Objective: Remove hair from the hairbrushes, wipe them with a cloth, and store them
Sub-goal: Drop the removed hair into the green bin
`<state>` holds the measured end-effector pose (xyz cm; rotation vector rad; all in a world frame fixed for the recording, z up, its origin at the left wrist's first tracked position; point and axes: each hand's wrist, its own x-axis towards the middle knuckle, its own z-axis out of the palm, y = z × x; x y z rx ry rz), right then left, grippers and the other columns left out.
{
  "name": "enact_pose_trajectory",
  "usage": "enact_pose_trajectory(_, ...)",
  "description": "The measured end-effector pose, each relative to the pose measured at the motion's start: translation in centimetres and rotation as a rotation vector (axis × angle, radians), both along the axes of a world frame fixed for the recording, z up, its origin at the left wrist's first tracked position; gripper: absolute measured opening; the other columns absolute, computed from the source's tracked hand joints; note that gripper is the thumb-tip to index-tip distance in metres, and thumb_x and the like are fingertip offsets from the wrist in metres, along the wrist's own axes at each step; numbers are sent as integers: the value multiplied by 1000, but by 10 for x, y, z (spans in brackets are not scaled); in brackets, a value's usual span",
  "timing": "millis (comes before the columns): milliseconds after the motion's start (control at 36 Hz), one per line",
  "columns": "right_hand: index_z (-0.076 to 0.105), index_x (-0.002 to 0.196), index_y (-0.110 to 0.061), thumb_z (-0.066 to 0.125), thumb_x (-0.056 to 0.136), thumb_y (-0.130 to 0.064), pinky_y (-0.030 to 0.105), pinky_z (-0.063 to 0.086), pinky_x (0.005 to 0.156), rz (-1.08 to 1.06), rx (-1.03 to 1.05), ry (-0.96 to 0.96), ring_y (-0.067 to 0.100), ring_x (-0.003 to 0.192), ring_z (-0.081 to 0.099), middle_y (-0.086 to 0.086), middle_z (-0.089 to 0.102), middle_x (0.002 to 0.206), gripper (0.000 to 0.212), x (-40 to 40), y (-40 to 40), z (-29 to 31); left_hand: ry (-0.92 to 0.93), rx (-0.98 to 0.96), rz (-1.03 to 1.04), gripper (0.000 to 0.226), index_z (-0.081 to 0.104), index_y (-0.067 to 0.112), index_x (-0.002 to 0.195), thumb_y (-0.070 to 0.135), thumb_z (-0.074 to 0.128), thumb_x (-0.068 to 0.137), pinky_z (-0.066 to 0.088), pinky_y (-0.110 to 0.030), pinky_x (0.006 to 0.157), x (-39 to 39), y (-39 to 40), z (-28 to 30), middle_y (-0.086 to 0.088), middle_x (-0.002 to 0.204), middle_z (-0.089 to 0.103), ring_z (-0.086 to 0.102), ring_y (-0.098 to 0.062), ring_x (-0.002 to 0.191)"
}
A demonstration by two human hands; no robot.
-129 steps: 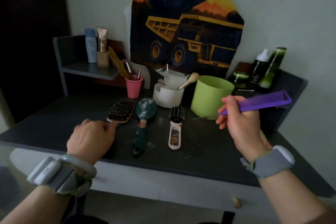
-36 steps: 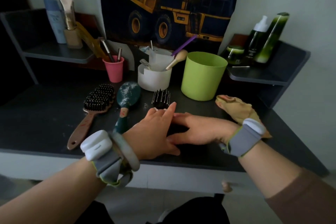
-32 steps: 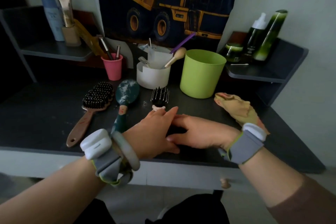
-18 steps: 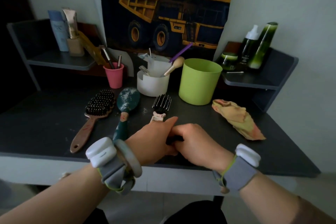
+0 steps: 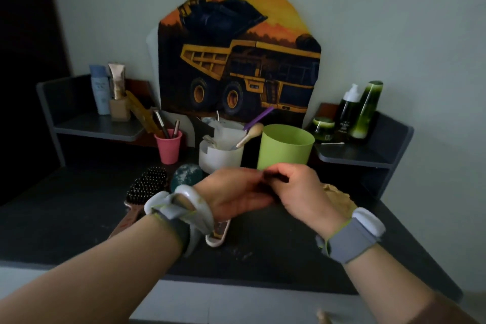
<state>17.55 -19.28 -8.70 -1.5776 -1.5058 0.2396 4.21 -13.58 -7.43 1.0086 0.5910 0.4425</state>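
My right hand point(image 5: 302, 192) is raised over the dark table point(image 5: 276, 250) and pinches a small dark clump of hair point(image 5: 274, 177) in front of the green cup point(image 5: 285, 146). My left hand point(image 5: 231, 193) reaches across, its fingertips meeting the clump; whether they pinch it is hidden. Below my left wrist lie three hairbrushes: a black-bristled one with a wooden handle point(image 5: 148, 187), a teal one point(image 5: 188, 175), and a white-handled one point(image 5: 218, 235) that is mostly covered. A yellowish cloth point(image 5: 339, 197) lies behind my right hand.
At the back stand a white container point(image 5: 219, 156) holding a purple comb point(image 5: 259, 118), and a pink cup point(image 5: 168, 146) with brushes. Side shelves carry tubes point(image 5: 101, 92) on the left and green bottles point(image 5: 357, 110) on the right. A truck picture leans on the wall.
Both hands have lifted off the table surface and now meet in the air by the green cup, with the dark clump between them. The view has tilted upward.
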Motion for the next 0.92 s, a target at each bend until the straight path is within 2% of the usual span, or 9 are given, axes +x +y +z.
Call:
enact_pose_trajectory(111,72,92,-10,63,87,-1,5,41,60,27,60,16,-7,65,57,-5,65,76,13,5,10,20,-177,-176,6,24,58,0,102,15,39,101,43,-45,94,19,4,22,-20,98,61,58,-28,110)
enact_pose_trajectory(194,69,90,-9,62,87,-5,19,46,64,20,63,27,9,73,60,3,68,80,9,10,19,32,-218,-175,98,22,59,0,92,9,41,100,46,-35,90,35,13,34,-15,91,61,59,-23,97)
enact_pose_trajectory(222,69,94,-11,61,87,-5,18,47,67,19,72,46,8,77,61,2,69,86,12,13,22,37,-235,-179,115,21,59,0,91,8,42,99,48,-30,85,39,18,38,-14,89,62,61,-22,90)
enact_pose_trajectory(306,64,112,-22,63,87,-7,7,46,82,68,76,105,-1,96,61,-8,67,103,30,23,24,43,-260,-180,117,20,61,-3,92,3,42,98,51,-24,70,46,28,45,-15,87,64,62,-21,80)
enact_pose_trajectory(389,61,121,-23,64,88,-9,20,48,94,128,107,188,2,107,61,-7,67,113,36,38,28,43,-236,-134,146,23,58,-4,109,-1,39,97,55,-20,63,56,38,50,-13,88,63,61,-18,80)
enact_pose_trajectory(528,66,108,-32,64,89,-10,30,55,87,85,226,419,11,104,65,-4,70,109,29,67,46,38,-241,-73,244,33,52,-3,125,-7,42,94,55,-22,53,79,58,60,-14,83,61,60,-20,75)
enact_pose_trajectory(722,63,115,-7,53,94,-2,33,57,70,94,349,881,29,97,70,16,70,110,24,97,74,22,-270,65,267,27,58,-5,116,-10,45,92,57,-21,61,112,86,65,-16,90,62,61,-20,79)
enact_pose_trajectory(806,62,116,-3,50,95,0,33,58,73,22,418,913,29,95,70,17,69,110,24,104,82,13,-294,91,266,20,61,-2,102,-11,46,91,57,-23,61,124,96,67,-16,89,64,63,-21,78)
enact_pose_trajectory(917,63,114,-4,50,94,4,27,57,79,-71,504,771,22,96,70,9,70,105,25,107,85,8,-281,191,297,19,63,-1,98,-11,49,90,58,-24,65,137,106,68,-13,88,65,65,-20,78)
